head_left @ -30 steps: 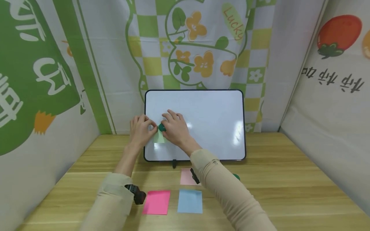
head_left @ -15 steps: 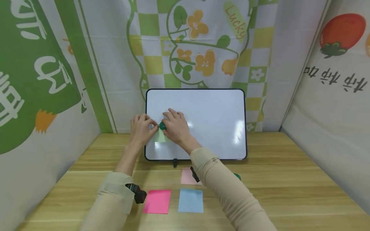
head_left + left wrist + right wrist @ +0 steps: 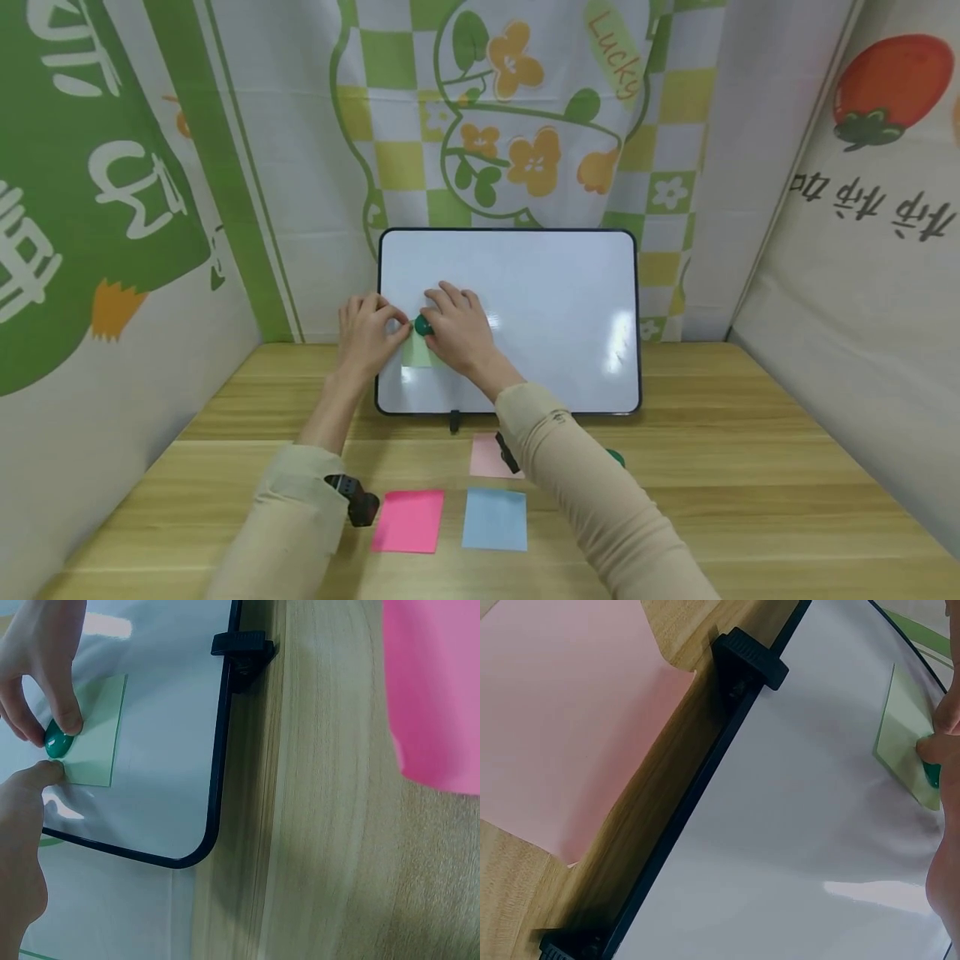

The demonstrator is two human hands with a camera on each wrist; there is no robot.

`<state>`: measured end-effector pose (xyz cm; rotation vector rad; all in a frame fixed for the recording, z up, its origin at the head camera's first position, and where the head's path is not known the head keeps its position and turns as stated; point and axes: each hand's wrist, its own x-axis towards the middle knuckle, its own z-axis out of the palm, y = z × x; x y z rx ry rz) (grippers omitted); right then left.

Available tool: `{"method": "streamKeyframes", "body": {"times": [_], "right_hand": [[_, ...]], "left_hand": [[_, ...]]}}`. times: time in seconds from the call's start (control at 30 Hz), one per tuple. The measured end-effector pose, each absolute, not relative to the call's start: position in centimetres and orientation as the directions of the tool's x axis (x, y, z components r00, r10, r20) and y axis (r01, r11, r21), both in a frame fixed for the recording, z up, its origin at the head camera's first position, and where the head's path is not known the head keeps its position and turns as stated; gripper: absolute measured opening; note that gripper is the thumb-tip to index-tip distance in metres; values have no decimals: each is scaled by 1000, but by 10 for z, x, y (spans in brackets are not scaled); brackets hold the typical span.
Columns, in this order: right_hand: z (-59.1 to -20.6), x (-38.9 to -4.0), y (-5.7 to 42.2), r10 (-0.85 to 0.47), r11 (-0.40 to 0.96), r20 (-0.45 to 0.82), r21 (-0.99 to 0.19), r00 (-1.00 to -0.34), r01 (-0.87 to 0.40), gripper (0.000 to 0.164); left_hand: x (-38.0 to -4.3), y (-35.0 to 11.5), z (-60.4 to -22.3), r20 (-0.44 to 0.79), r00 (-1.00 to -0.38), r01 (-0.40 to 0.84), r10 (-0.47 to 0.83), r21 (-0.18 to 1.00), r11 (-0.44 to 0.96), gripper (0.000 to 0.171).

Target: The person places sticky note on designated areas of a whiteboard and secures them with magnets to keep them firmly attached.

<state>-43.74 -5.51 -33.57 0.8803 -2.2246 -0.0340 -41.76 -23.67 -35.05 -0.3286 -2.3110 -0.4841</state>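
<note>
A light green sticky note [image 3: 416, 356] lies against the left part of a black-framed whiteboard [image 3: 555, 325]. My right hand [image 3: 463, 335] pinches a round green magnet [image 3: 422, 325] between thumb and fingertips, over the note's top edge. In the left wrist view the magnet [image 3: 57, 741] sits on the note [image 3: 99, 746]. At the note's upper left corner, my left hand [image 3: 367, 337] pinches with thumb and index finger, close beside the magnet. In the right wrist view the note [image 3: 900, 731] tilts slightly, and fingers partly cover the magnet [image 3: 931, 774].
On the wooden table [image 3: 750, 483] lie a hot pink note [image 3: 408, 521], a blue note [image 3: 495, 520] and a pale pink note [image 3: 489, 456]. Another green round object [image 3: 616, 457] shows behind the right sleeve. Black feet [image 3: 750, 660] support the board's lower edge.
The view has shifted slightly. Both hands stay almost where they were at the note and the magnet, with little visible motion.
</note>
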Motion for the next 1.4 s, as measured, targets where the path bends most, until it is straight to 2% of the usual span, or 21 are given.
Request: {"method": "streamKeyframes", "body": {"times": [0.3,0.8,1.0,1.17,1.4], "right_hand": [[-340,-439,-51,-601,770,613,275,-512,-575,45],[-340,-436,-46,-601,773,582,249,-548,-583,51],[-338,-431,-43,-600,767,590,234,-540,-597,58],[-335,-428,-41,-607,760,594,240,-528,-603,63],[-338,-425,-34,-590,773,558,182,-583,-608,70]], "left_hand": [[-415,-238,-353,721,-686,375,100,232,898,18],[-413,-243,-356,723,-682,396,109,240,886,20],[-413,-246,-357,738,-664,419,123,231,878,23],[-415,-247,-359,763,-631,451,139,215,866,28],[-414,-248,-363,754,-635,456,168,191,869,42]]}}
